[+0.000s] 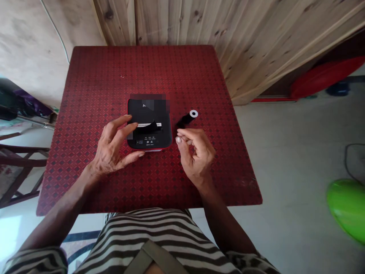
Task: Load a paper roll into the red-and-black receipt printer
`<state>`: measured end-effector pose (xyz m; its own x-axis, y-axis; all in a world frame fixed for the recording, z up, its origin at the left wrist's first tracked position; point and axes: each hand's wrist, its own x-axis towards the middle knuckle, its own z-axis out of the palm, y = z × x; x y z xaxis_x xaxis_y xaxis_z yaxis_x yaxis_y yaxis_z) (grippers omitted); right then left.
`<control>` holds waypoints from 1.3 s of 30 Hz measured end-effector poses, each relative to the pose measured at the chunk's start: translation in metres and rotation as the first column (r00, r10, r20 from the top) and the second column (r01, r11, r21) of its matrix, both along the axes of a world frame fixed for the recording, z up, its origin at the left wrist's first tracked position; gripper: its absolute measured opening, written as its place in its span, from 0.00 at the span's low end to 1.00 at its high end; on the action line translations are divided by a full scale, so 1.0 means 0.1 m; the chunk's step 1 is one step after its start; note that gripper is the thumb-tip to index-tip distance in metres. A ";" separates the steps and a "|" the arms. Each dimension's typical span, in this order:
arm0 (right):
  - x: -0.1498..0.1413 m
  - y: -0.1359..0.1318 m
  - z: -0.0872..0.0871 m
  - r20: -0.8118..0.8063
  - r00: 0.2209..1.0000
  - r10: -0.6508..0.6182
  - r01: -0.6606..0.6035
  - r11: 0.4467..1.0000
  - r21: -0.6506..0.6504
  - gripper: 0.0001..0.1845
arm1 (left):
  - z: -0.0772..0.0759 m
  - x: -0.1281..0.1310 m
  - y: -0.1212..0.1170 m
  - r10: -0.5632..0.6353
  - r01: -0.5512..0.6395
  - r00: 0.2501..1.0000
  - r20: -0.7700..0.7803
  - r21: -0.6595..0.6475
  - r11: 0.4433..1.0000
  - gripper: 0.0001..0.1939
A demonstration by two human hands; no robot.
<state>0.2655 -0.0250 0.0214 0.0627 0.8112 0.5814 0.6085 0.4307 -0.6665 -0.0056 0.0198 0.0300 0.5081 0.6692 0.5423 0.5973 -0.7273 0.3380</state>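
A black box-shaped device with red edges, which looks like a small printer (151, 112), lies on the table. A dark curled strip (148, 126) stands up from a slot across its top, beside a white printed label. My left hand (114, 146) has its fingers spread over the printer's left side, fingertips at its top and thumb near the front edge. To the right of the printer, my right hand (196, 150) has thumb and forefinger pinched together; whether anything is between them cannot be made out. Just beyond it lies a black roll (186, 118) with a white ring-shaped end.
The red patterned tabletop (114, 80) reaches up to a wooden plank wall (182, 23). A dark wooden chair (23, 163) stands at the left. On the floor to the right is a bright green rounded object (346, 207), with a dark cable (346, 160) near it.
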 end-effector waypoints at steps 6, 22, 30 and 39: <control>-0.07 -0.08 -0.43 -0.224 0.968 0.112 -0.167 0.955 -0.245 0.15 | -0.18 -0.05 -0.17 0.075 -0.076 0.997 0.017 0.115 0.990 0.35; -0.16 -0.04 -0.57 -0.096 0.984 0.151 -0.169 0.960 -0.223 0.21 | -0.15 0.00 -0.19 0.082 -0.085 0.996 0.038 0.098 0.992 0.36; -0.16 -0.04 -0.56 -0.092 0.983 0.159 -0.176 0.957 -0.229 0.22 | -0.12 0.00 -0.18 0.092 -0.095 0.995 0.029 0.119 0.988 0.36; -0.16 -0.04 -0.52 -0.093 0.983 0.157 -0.175 0.956 -0.237 0.20 | -0.08 0.03 -0.16 0.093 -0.095 0.992 0.089 0.015 0.995 0.29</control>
